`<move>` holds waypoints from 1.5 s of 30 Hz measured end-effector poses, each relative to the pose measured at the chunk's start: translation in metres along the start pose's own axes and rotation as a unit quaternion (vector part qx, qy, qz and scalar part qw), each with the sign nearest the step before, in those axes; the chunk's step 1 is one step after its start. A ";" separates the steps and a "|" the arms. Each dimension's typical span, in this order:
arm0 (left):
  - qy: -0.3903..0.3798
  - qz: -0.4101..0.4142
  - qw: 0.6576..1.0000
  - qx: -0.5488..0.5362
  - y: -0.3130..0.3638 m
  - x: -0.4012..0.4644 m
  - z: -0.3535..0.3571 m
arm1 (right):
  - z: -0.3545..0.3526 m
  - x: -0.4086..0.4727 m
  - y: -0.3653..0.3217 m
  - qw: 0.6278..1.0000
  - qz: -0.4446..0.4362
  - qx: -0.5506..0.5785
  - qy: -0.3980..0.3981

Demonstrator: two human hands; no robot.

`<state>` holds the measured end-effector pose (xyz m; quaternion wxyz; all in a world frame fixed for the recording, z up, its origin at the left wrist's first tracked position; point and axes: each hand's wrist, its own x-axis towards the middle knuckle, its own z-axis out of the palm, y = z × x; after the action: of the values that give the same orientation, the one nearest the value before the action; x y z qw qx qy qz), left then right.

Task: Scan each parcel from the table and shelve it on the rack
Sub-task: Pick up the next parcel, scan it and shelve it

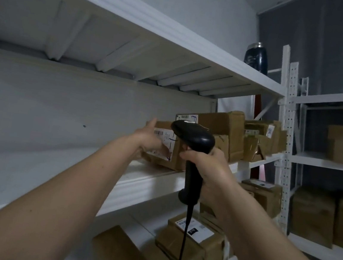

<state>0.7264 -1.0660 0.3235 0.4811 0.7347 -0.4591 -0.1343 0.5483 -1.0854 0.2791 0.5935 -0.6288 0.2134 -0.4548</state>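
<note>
Two bare forearms reach up from the bottom edge toward the white rack (pixel 152 185). At about 4 o'clock from the middle of the head view, the right hand (pixel 209 170) has its fingers (pixel 186 155) clamped round the handle of a black barcode scanner (pixel 195 143). The scanner's head points up and to the left, toward the label of the parcel (pixel 164 144), and its cable (pixel 183 240) hangs straight down.

Just left of the scanner, near 3 o'clock of centre, the left hand (pixel 150 137) lies flat against the parcel's left face, fingers straight and together, thumb across the white label. That parcel, a brown carton, sits on the middle shelf of the rack, close to the front lip.

Behind it, toward 2 o'clock, a larger carton (pixel 223 125) stands on the same shelf, with smaller taped boxes (pixel 259 140) beside it. On the top shelf, at 1 o'clock, stands a dark flask (pixel 257 56).

Lower down, at 5 o'clock, more labelled cartons (pixel 191 237) sit on the shelf below. A second rack (pixel 328 163) at 3 o'clock carries further brown boxes.
</note>
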 end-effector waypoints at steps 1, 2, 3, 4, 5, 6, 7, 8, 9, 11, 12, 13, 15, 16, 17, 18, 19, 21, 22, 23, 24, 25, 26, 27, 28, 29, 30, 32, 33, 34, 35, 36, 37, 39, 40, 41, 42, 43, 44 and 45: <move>-0.022 0.008 0.999 -0.032 0.000 0.000 0.007 | -0.002 0.003 0.000 1.000 -0.003 0.004 -0.001; -0.030 0.012 0.998 -0.053 0.000 0.000 0.013 | -0.004 0.006 0.001 1.000 -0.007 0.009 0.000; -0.030 0.015 0.998 -0.062 0.000 0.001 0.019 | -0.006 0.009 0.001 1.000 -0.009 0.015 0.001; -0.024 0.020 0.998 -0.058 0.000 0.002 0.024 | -0.008 0.011 0.001 1.000 -0.009 0.021 0.002; -0.017 0.028 0.999 -0.042 0.000 0.005 0.029 | -0.011 0.013 0.001 1.000 -0.008 0.027 0.002; -0.015 0.036 0.999 -0.024 0.000 0.008 0.035 | -0.013 0.014 0.001 1.000 -0.006 0.029 0.002; -0.020 0.045 0.999 -0.010 0.000 0.010 0.042 | -0.016 0.016 0.002 1.000 -0.003 0.030 0.002; -0.029 0.051 0.998 -0.001 -0.001 0.013 0.048 | -0.019 0.017 0.002 1.000 -0.001 0.030 0.003; -0.035 0.054 0.998 0.006 0.000 0.015 0.055 | -0.022 0.018 0.003 1.000 0.000 0.028 0.006; -0.033 0.048 0.998 -0.001 0.000 0.019 0.064 | -0.029 0.019 0.005 1.000 0.003 0.026 0.013; -0.024 0.044 0.999 0.004 -0.001 0.022 0.066 | -0.032 0.019 0.006 1.000 0.005 0.025 0.015; -0.013 0.041 0.999 0.021 -0.002 0.024 0.067 | -0.036 0.020 0.007 1.000 0.008 0.025 0.016; 0.003 0.033 0.998 0.048 -0.004 0.028 0.067 | -0.042 0.021 0.009 1.000 0.014 0.022 0.016; 0.002 0.029 0.998 0.052 -0.005 0.028 0.066 | -0.045 0.022 0.010 1.000 0.018 0.021 0.014; 0.000 0.027 0.998 0.055 -0.005 0.027 0.065 | -0.047 0.023 0.012 0.999 0.021 0.023 0.011; -0.002 0.027 0.998 0.057 -0.005 0.025 0.064 | -0.049 0.024 0.013 0.999 0.022 0.026 0.008; 0.000 0.027 0.998 0.056 -0.005 0.024 0.064 | -0.048 0.025 0.015 0.999 0.023 0.029 0.005; 0.027 0.024 0.997 0.063 -0.008 0.019 0.060 | -0.046 0.026 0.020 0.999 0.025 0.039 -0.005; 0.047 0.027 0.995 0.084 -0.012 0.017 0.056 | -0.043 0.027 0.023 0.999 0.026 0.044 -0.012; 0.069 0.033 0.989 0.125 -0.016 0.014 0.052 | -0.040 0.027 0.027 0.998 0.027 0.048 -0.020; 0.087 0.040 0.979 0.179 -0.020 0.009 0.046 | -0.036 0.027 0.030 0.998 0.028 0.052 -0.028; 0.096 0.042 0.968 0.226 -0.023 0.003 0.039 | -0.031 0.026 0.033 0.997 0.029 0.056 -0.035; 0.099 0.038 0.959 0.264 -0.026 -0.005 0.032 | -0.025 0.024 0.036 0.997 0.031 0.059 -0.041; 0.101 0.030 0.949 0.297 -0.029 -0.013 0.024 | -0.018 0.022 0.038 0.997 0.034 0.060 -0.046; 0.103 0.022 0.940 0.325 -0.030 -0.022 0.016 | -0.010 0.019 0.038 0.996 0.037 0.061 -0.053; 0.106 0.017 0.931 0.348 -0.032 -0.032 0.008 | -0.001 0.015 0.038 0.995 0.041 0.063 -0.062; 0.109 0.014 0.925 0.364 -0.033 -0.043 -0.001 | 0.008 0.010 0.037 0.995 0.042 0.065 -0.070; 0.113 0.011 0.915 0.388 -0.036 -0.068 -0.020 | 0.029 -0.003 0.032 0.993 0.042 0.066 -0.089; 0.117 0.010 0.911 0.395 -0.037 -0.082 -0.029 | 0.040 -0.011 0.029 0.992 0.042 0.068 -0.101; 0.121 0.008 0.909 0.398 -0.038 -0.097 -0.039 | 0.052 -0.020 0.027 0.990 0.042 0.072 -0.113; 0.123 0.006 0.910 0.397 -0.039 -0.114 -0.049 | 0.064 -0.032 0.024 0.988 0.041 0.076 -0.126; 0.123 0.006 0.913 0.390 -0.040 -0.130 -0.057 | 0.076 -0.042 0.020 0.987 0.037 0.079 -0.134; 0.124 0.005 0.917 0.379 -0.041 -0.148 -0.064 | 0.088 -0.054 0.017 0.986 0.031 0.081 -0.142; 0.127 0.010 0.921 0.367 -0.046 -0.187 -0.079 | 0.114 -0.079 0.012 0.982 0.021 0.089 -0.166; 0.130 0.014 0.920 0.369 -0.050 -0.208 -0.086 | 0.127 -0.094 0.011 0.979 0.019 0.095 -0.181; 0.136 0.016 0.918 0.374 -0.055 -0.229 -0.093 | 0.140 -0.108 0.010 0.975 0.017 0.101 -0.196; 0.145 0.018 0.914 0.378 -0.061 -0.250 -0.101 | 0.153 -0.124 0.008 0.972 0.013 0.106 -0.211; 0.159 0.021 0.909 0.385 -0.067 -0.271 -0.110 | 0.166 -0.140 0.007 0.968 0.012 0.108 -0.225; 0.177 0.024 0.899 0.399 -0.074 -0.292 -0.119 | 0.178 -0.156 0.006 0.964 0.013 0.110 -0.243; 0.197 0.026 0.887 0.416 -0.082 -0.314 -0.128 | 0.190 -0.173 0.006 0.958 0.015 0.111 -0.263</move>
<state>0.6822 -0.7294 0.2429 0.2152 0.8664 -0.3880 0.2291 0.6211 -0.8422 0.2403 0.7013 -0.6534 0.0074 -0.2850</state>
